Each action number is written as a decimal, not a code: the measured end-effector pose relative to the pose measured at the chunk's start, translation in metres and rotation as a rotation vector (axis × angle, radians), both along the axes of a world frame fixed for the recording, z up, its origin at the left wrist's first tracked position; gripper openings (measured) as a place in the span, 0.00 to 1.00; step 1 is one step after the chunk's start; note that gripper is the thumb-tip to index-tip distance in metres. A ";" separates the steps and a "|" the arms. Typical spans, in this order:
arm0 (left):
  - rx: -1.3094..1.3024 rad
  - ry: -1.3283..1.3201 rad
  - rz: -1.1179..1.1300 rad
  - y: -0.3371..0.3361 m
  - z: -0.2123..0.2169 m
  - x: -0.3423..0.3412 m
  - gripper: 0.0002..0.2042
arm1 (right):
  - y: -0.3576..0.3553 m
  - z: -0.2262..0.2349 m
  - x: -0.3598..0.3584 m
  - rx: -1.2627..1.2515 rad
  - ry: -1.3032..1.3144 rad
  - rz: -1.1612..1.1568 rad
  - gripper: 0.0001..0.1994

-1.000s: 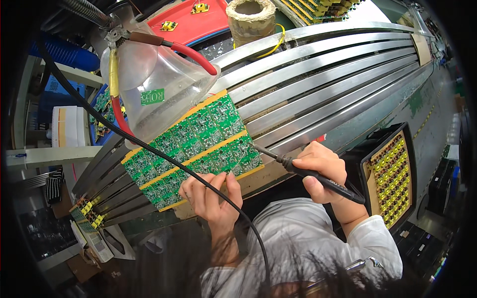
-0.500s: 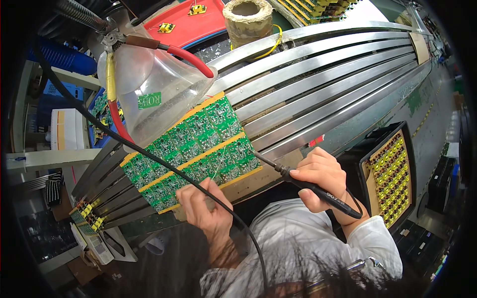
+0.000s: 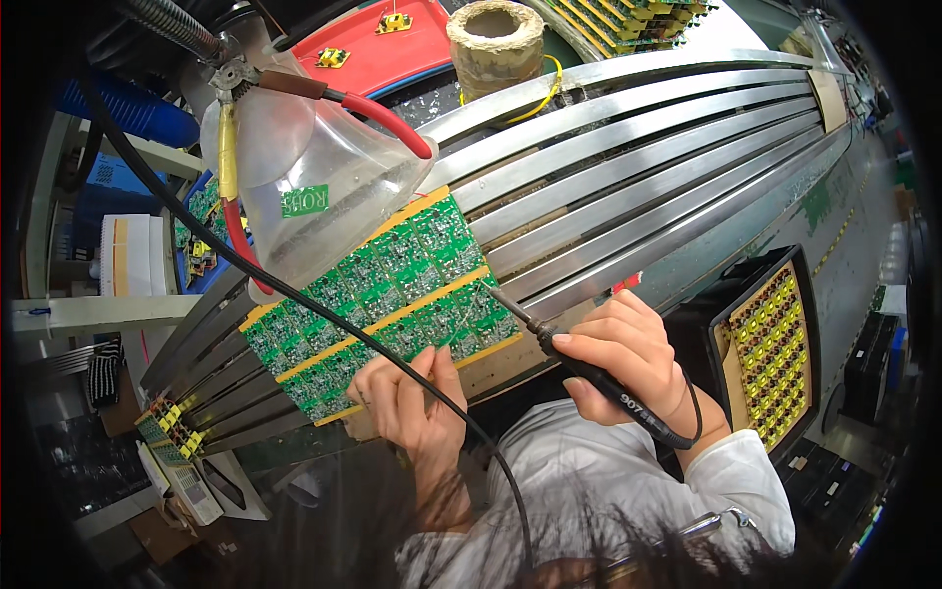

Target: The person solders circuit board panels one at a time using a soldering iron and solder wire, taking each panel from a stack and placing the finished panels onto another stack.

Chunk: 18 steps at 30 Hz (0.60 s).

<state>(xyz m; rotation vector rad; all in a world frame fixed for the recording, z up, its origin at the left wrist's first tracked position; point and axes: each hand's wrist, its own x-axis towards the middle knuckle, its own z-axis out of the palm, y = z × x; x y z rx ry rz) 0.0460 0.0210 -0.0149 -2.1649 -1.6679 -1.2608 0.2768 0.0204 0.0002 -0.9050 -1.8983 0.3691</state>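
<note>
A panel of green circuit boards [image 3: 417, 257] with orange-yellow strips lies across the metal rails. My right hand [image 3: 628, 358] grips a black soldering iron [image 3: 620, 391], its tip against or just above the panel's right part. At the panel's near edge, my left hand [image 3: 410, 398] pinches a thin solder wire [image 3: 465, 321] between thumb and finger. The faint wire runs up toward the iron's tip; whether the two touch, I cannot tell. A black cable [image 3: 339, 336] crosses in front of the panel and my left hand.
A clear plastic fume funnel [image 3: 324, 157] hangs over the panel's far left, with red-tipped clamp arms [image 3: 388, 123] around it. Metal rails [image 3: 628, 172] stretch right. Behind stand a red tray [image 3: 363, 44] and a cardboard-like roll [image 3: 496, 59]. A black tray of yellow components [image 3: 770, 344] sits at right.
The iron's tip has shifted slightly left, and its handle has dropped a little. My left hand has moved slightly up and right along the panel's edge.
</note>
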 end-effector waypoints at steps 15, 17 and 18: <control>0.003 -0.117 0.077 -0.007 -0.007 -0.003 0.08 | -0.006 0.013 -0.011 0.017 -0.092 -0.053 0.19; -0.037 -0.149 0.147 -0.016 -0.008 -0.010 0.08 | -0.008 0.016 -0.011 0.006 -0.093 -0.027 0.19; -0.035 -0.157 0.155 -0.018 -0.010 -0.013 0.08 | -0.008 0.017 -0.010 0.012 -0.082 -0.019 0.19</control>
